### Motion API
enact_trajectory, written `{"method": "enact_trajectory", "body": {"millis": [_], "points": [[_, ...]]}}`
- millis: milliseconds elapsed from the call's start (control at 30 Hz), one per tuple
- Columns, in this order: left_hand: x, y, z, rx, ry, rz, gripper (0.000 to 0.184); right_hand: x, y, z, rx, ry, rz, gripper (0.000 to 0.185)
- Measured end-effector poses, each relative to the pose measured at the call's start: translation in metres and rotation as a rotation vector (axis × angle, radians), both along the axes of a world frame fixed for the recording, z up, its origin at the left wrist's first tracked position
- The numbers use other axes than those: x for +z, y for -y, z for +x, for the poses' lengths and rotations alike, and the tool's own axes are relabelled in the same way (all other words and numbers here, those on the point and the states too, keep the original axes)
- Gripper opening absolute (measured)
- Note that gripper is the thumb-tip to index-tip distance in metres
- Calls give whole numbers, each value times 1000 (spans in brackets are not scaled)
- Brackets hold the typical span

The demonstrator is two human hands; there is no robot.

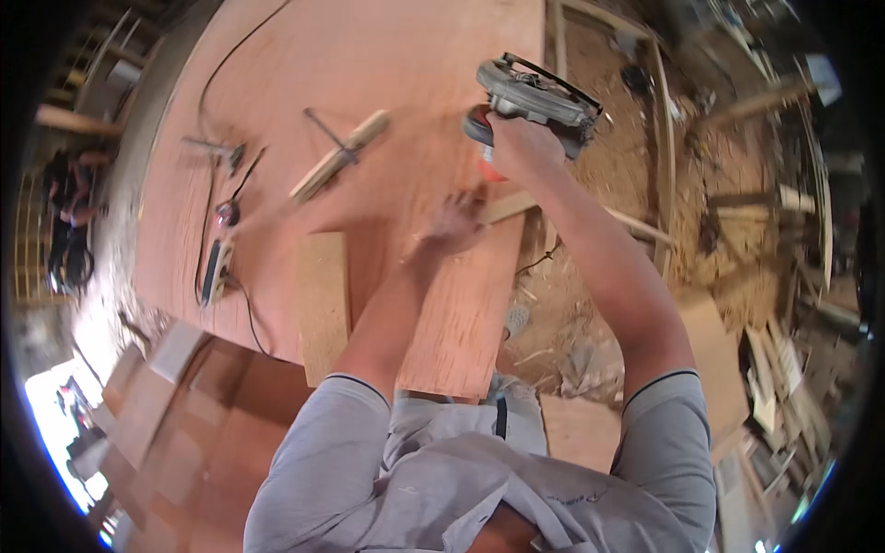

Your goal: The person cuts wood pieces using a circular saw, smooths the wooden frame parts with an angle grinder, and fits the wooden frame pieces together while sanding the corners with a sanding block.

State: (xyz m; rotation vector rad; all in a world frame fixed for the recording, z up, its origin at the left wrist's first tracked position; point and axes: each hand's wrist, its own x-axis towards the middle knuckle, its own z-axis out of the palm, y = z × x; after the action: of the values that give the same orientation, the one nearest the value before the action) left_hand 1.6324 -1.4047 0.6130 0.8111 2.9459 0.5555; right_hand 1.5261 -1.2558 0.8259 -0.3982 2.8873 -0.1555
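My right hand (524, 147) is closed on the handle of a grey circular saw (539, 100), which is held over the right edge of a large plywood sheet (369, 55). Close below the saw, my left hand (454, 219) lies on the plywood, its fingers spread beside a narrow wooden strip (510, 206). The left hand is slightly blurred. Between the saw and the left hand an orange-red part (491, 168) shows, too hidden to name.
On the plywood lie a hammer (332, 136) across a wood piece (313, 182), another tool (217, 147), a power strip (218, 267) with cables, and a short board (323, 295). Wooden frames and scraps fill the right. A person (78, 189) is at the far left.
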Motion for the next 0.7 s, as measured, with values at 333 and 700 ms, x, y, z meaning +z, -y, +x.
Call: {"method": "enact_trajectory", "body": {"millis": [333, 700], "points": [[98, 24, 177, 287, 85, 5, 36, -88, 127, 1, 266, -12, 482, 24], [171, 203, 355, 654, 709, 440, 49, -142, 169, 24, 252, -107, 641, 29]]}}
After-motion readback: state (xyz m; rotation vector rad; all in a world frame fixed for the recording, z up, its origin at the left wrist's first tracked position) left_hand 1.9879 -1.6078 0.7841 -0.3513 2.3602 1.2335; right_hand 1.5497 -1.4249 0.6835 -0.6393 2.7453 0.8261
